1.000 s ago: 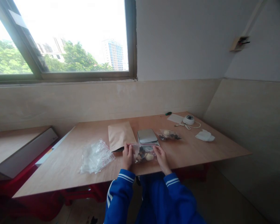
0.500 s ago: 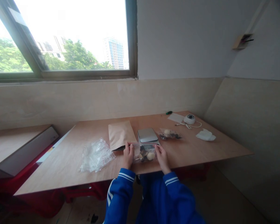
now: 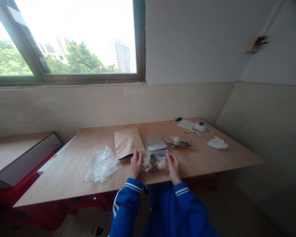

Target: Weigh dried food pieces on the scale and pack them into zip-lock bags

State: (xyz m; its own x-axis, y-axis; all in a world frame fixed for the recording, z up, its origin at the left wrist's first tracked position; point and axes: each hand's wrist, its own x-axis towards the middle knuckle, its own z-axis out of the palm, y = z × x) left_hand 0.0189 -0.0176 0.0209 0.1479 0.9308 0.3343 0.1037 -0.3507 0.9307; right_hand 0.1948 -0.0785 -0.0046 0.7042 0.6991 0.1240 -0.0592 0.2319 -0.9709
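Observation:
A clear zip bag (image 3: pixel 153 163) with pale round and dark pieces inside is stretched between my two hands near the table's front edge. My left hand (image 3: pixel 136 163) pinches its upper left corner, and my right hand (image 3: pixel 173 165) grips the upper right corner. Just behind the bag lies a flat silver scale (image 3: pixel 156 143), its near part partly covered. To the left, a brown paper pouch (image 3: pixel 128 141) rests with its dark opening toward me. A second filled clear bag (image 3: pixel 179 142) lies right of the scale.
A pile of clear plastic bags (image 3: pixel 101 164) lies left on the wooden table (image 3: pixel 64 171). At the back right are a white dome camera (image 3: pixel 200 125) with its cable, a white sheet (image 3: pixel 185 124), a green-handled screwdriver (image 3: pixel 178 119) and a crumpled white item (image 3: pixel 217 143).
My right hand has shifted slightly to the right with its corner of the bag, and the pieces inside sit slightly farther right. My left hand is nearly unmoved.

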